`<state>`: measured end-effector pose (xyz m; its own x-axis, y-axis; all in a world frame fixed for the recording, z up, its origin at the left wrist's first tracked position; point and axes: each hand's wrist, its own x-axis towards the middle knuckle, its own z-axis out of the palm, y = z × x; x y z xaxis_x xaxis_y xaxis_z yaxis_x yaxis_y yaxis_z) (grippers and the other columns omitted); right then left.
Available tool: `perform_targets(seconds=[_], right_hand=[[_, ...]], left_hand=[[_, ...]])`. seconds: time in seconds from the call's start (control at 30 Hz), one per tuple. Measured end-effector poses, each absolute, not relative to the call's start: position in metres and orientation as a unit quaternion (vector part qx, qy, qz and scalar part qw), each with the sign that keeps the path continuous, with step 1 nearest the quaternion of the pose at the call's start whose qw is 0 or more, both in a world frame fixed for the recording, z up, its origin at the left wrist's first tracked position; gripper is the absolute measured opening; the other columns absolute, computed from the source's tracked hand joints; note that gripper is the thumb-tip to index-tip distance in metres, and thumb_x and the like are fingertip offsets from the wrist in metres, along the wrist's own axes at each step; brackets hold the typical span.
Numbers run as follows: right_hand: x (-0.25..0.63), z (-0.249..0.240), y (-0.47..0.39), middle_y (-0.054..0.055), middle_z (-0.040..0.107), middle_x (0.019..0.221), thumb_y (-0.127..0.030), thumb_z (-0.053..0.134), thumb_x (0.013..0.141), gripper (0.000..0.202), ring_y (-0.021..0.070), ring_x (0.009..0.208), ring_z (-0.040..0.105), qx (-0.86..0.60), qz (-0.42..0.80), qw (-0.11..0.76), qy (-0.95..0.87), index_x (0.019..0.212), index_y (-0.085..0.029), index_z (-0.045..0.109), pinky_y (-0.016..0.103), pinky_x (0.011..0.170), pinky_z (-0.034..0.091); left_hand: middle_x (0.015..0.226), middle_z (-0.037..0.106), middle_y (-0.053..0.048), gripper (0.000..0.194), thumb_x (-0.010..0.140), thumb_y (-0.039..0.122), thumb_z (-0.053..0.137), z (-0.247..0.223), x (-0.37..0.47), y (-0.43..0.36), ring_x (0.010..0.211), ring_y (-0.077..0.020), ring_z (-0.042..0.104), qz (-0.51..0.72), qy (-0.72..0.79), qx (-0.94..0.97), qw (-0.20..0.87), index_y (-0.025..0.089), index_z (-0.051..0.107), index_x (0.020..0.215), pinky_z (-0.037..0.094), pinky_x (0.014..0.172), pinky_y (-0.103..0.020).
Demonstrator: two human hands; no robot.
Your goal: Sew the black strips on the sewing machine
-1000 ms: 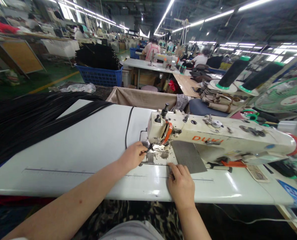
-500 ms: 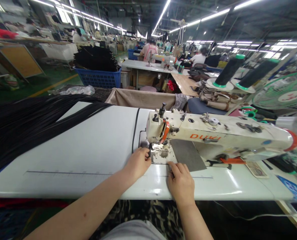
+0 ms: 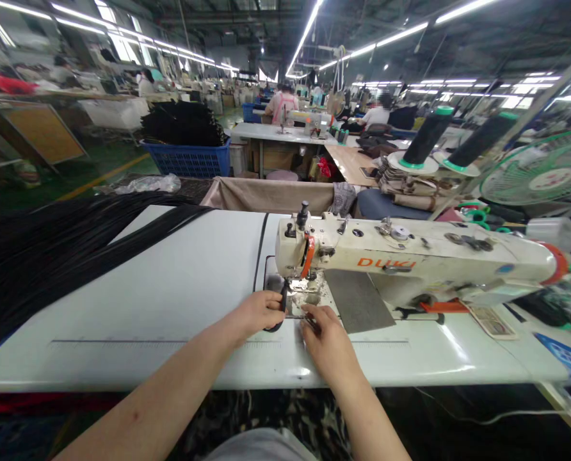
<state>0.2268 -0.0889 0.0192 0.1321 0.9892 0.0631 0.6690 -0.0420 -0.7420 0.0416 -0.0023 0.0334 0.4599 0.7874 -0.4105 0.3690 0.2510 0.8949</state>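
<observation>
Close to the needle area of a cream sewing machine (image 3: 410, 250), my left hand (image 3: 261, 312) is closed, pinching a black strip (image 3: 284, 296). Part of that strip curls below the fingertips. Another length of black strip (image 3: 261, 246) runs across the white table left of the machine head; whether the two join is hidden by my hand. My right hand (image 3: 328, 336) lies at the front edge of the metal needle plate (image 3: 328, 298), its fingers curled together. Something small and dark shows between them, too little to name.
A large bundle of long black strips (image 3: 74, 246) covers the table's left side. Behind the table stand a fabric-lined bin (image 3: 266, 192) and a blue basket (image 3: 189, 160) of black pieces. Thread cones (image 3: 427, 137) and a green fan (image 3: 545, 173) are at the right.
My right hand has moved left, towards my left hand, and its fingers have curled in. More of the black strip now shows at my left fingertips, with its end curled below.
</observation>
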Motion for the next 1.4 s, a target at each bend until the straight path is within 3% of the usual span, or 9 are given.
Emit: perform_targets(seconds=[0.13, 0.23, 0.4, 0.57, 0.7, 0.93, 1.13, 1.4], right_hand=[[0.219, 0.015, -0.065, 0.011, 0.066, 0.103, -0.032, 0.061, 0.09, 0.03, 0.0242, 0.095, 0.064, -0.659, 0.303, 0.362, -0.585, 0.112, -0.018, 0.075, 0.034, 0.088, 0.048], [0.216, 0.008, -0.048, 0.009, 0.069, 0.096, -0.037, 0.061, 0.09, 0.025, 0.0241, 0.094, 0.064, -0.649, 0.323, 0.37, -0.581, 0.101, -0.021, 0.077, 0.034, 0.086, 0.047], [0.216, -0.009, -0.028, 0.001, 0.061, 0.061, -0.042, 0.065, 0.083, 0.025, 0.0161, 0.058, 0.053, -0.631, 0.389, 0.395, -0.543, 0.071, -0.02, 0.066, 0.027, 0.058, 0.038], [0.221, -0.021, -0.023, -0.004, 0.049, 0.046, -0.052, 0.065, 0.076, 0.032, 0.0121, 0.042, 0.039, -0.61, 0.447, 0.444, -0.48, 0.069, -0.021, 0.059, 0.026, 0.046, 0.03], [0.224, -0.019, -0.03, -0.007, 0.042, 0.045, -0.059, 0.067, 0.076, 0.039, 0.0104, 0.042, 0.033, -0.596, 0.466, 0.485, -0.438, 0.074, -0.022, 0.058, 0.025, 0.045, 0.026], [0.224, -0.019, -0.034, -0.007, 0.041, 0.046, -0.06, 0.069, 0.075, 0.042, 0.0094, 0.044, 0.03, -0.588, 0.463, 0.506, -0.428, 0.067, -0.022, 0.054, 0.025, 0.046, 0.024], [0.223, -0.02, -0.029, -0.005, 0.042, 0.048, -0.056, 0.071, 0.07, 0.038, 0.0123, 0.049, 0.037, -0.597, 0.436, 0.514, -0.435, 0.066, -0.022, 0.055, 0.026, 0.049, 0.03], [0.211, 0.005, -0.038, -0.001, 0.056, 0.062, -0.043, 0.067, 0.074, 0.024, 0.0145, 0.06, 0.047, -0.59, 0.41, 0.507, -0.476, 0.07, -0.02, 0.062, 0.027, 0.06, 0.038]], left_hand=[[0.086, 0.068, -0.005, 0.042, 0.06, 0.03, 0.079, 0.041, 0.041, 0.001, 0.057, -0.0055, 0.044, 0.189, 0.447, 0.508, 0.711, 0.01, 0.071, 0.095, 0.029, 0.053, -0.021], [0.085, 0.067, -0.002, 0.05, 0.054, 0.026, 0.08, 0.043, 0.04, 0.003, 0.062, -0.0067, 0.048, 0.185, 0.472, 0.465, 0.725, 0.013, 0.069, 0.101, 0.034, 0.058, -0.02], [0.095, 0.073, -0.009, 0.053, 0.054, 0.035, 0.079, 0.046, 0.04, 0.008, 0.07, -0.0105, 0.056, 0.168, 0.484, 0.44, 0.737, 0.012, 0.068, 0.101, 0.043, 0.066, -0.023], [0.097, 0.074, -0.013, 0.054, 0.052, 0.039, 0.081, 0.05, 0.04, 0.011, 0.069, -0.0118, 0.057, 0.145, 0.464, 0.461, 0.743, 0.011, 0.071, 0.097, 0.04, 0.064, -0.024], [0.085, 0.07, -0.008, 0.046, 0.056, 0.04, 0.082, 0.05, 0.041, 0.014, 0.071, -0.0127, 0.058, 0.136, 0.45, 0.491, 0.733, 0.012, 0.071, 0.091, 0.04, 0.064, -0.024], [0.053, 0.052, 0.004, 0.022, 0.068, 0.03, 0.072, 0.042, 0.046, 0.016, 0.05, -0.009, 0.044, 0.13, 0.452, 0.546, 0.693, 0.013, 0.066, 0.08, 0.029, 0.051, -0.022], [0.055, 0.053, 0.005, 0.016, 0.076, 0.028, 0.066, 0.02, 0.054, 0.014, 0.047, -0.0093, 0.048, 0.164, 0.518, 0.546, 0.638, 0.018, 0.055, 0.072, 0.032, 0.048, -0.021], [0.057, 0.056, 0.004, 0.019, 0.08, 0.033, 0.062, 0.019, 0.05, 0.013, 0.046, -0.0087, 0.05, 0.203, 0.51, 0.528, 0.649, 0.018, 0.053, 0.072, 0.036, 0.047, -0.021]])
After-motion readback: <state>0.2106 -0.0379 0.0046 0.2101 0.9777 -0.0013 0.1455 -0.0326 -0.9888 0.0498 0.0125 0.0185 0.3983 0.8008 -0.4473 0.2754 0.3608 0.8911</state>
